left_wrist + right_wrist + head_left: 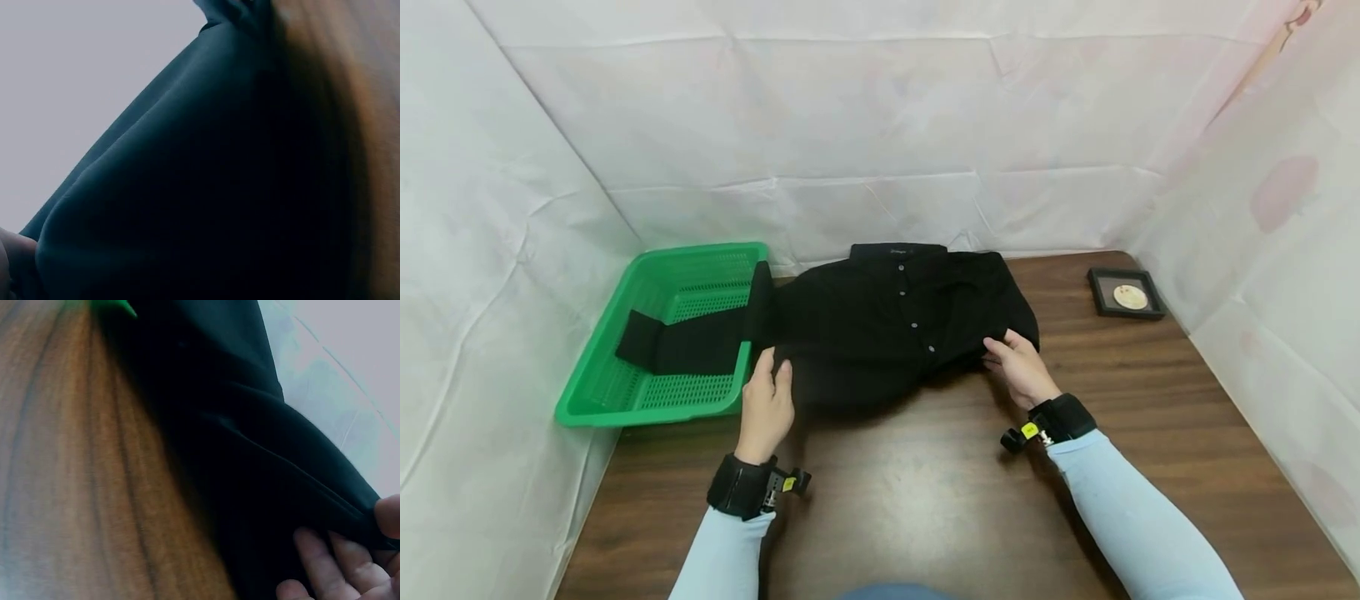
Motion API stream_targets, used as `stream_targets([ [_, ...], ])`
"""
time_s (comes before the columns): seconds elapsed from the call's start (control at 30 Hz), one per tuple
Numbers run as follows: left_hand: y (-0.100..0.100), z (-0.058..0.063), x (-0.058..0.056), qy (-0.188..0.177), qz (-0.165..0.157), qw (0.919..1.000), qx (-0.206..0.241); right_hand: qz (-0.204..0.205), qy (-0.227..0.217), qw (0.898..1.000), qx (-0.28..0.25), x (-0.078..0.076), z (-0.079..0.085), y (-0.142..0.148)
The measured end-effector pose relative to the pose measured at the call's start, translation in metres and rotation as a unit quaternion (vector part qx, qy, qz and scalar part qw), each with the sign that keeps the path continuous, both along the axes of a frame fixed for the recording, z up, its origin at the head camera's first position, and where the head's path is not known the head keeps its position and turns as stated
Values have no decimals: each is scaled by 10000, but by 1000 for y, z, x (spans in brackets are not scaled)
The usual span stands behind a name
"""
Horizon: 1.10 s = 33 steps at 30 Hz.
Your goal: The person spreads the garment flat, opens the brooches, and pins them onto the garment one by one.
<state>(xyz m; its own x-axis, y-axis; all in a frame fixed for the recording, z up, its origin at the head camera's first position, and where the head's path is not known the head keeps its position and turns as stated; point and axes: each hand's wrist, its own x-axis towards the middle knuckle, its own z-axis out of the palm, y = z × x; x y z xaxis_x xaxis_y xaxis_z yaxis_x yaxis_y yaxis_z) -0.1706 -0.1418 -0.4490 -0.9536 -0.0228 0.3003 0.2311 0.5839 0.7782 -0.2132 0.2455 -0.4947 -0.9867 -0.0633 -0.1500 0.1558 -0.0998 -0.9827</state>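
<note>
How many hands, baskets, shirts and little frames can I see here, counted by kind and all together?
Hands (left hand, right hand): 2
Green basket: 1
Black shirt: 1
Small black frame: 1
Total: 5

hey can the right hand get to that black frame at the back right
Probably yes: mostly bare tabletop seems to lie between the right hand and the black frame, though it would likely need to release the black shirt.
</note>
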Motion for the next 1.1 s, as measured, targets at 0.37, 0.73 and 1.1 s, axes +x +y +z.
stream_targets([
  [0.37,-3,15,-11,-337,454,9975,424,-495,-82,9955,-799,-2,13,15],
  [0.73,-9,8,0,-844,578,9947,127,-565,-418,9953,-663,4,27,50],
  [1.1,-20,-32,26,-1590,270,9835,-815,-340,-699,9969,90,17,11,66],
])
